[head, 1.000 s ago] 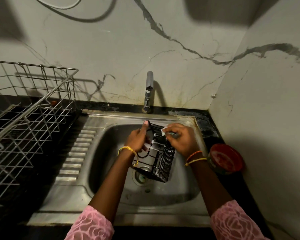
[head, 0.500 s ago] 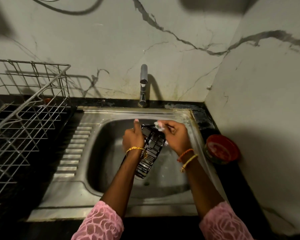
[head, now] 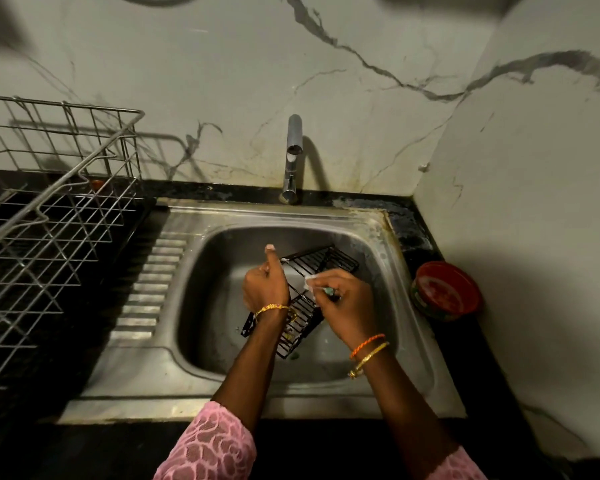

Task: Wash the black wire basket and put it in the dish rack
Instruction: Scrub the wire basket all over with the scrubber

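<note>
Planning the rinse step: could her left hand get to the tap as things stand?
Probably not at once: the left hand grips the black wire basket over the sink. The path up to the tap looks unobstructed, once it lets go.

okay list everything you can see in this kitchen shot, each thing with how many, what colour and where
black wire basket: one, black, held tilted over the sink bowl
sink: one, steel, centre of counter
tap: one, chrome, behind sink, no water visible
dish rack: one, silver wire, left counter
red tub: one, red, counter right of sink
scrubber: one, pale, soapy, in right hand
left hand: grips basket
right hand: pinches scrubber against basket
</note>
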A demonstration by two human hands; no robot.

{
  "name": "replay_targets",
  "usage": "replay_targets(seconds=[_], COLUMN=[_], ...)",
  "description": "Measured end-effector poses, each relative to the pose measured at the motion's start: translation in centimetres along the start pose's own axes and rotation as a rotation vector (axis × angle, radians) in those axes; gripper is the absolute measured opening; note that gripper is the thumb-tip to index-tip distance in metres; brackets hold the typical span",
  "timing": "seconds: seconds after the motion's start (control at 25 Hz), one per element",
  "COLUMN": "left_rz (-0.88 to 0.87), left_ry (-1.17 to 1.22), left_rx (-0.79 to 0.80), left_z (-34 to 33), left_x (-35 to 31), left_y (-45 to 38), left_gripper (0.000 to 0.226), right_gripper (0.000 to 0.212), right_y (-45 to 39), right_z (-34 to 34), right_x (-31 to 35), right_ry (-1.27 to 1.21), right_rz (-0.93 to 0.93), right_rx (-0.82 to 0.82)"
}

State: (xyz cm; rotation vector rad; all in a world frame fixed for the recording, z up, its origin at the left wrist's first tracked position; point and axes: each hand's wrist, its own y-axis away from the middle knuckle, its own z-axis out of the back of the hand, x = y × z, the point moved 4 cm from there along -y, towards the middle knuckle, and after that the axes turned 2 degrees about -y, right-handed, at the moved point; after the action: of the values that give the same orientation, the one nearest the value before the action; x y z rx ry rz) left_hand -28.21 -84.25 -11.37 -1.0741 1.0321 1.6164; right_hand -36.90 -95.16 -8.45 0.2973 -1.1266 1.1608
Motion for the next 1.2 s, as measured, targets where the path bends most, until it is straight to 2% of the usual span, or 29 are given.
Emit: replay_targets(seconds=[0.32, 0.52, 0.6, 0.76, 0.96, 1.2], left_rz=[-0.004, 0.062, 0.090, 0.097, 0.141, 0.086], left_ry=[0.100, 0.191, 0.236, 0.248, 0.253, 0.238], left_rx=[0.081, 0.006, -0.020, -0.050, -0.048, -0.028], left_z=[-0.6, 0.3, 0.6, 1.1, 1.0, 1.4], left_x=[0.2, 1.1, 1.6, 1.9, 1.7, 1.2], left_y=[0.3, -0.6, -1.3, -1.8, -0.9, -1.0], left_gripper=[0.058, 0.057, 0.056, 0.058, 0.060, 0.060], right_gripper=[0.006, 0.009, 0.009, 0.009, 0.011, 0.011], right_y=[-3.0, -2.9, -1.7, 0.1, -0.1, 2.7], right_z=[-2.1, -2.7, -1.9, -0.6, -2.4, -1.5], right_x=[1.8, 1.0, 0.4, -0.3, 0.9, -0.6], right_ry=[-0.015, -0.103, -0.138, -0.042, -0.077, -0.129], right_rz=[-0.061, -0.192, -0.152, -0.017, -0.016, 0.017], right_rx=[-0.050, 0.092, 0.109, 0.065, -0.058, -0.160])
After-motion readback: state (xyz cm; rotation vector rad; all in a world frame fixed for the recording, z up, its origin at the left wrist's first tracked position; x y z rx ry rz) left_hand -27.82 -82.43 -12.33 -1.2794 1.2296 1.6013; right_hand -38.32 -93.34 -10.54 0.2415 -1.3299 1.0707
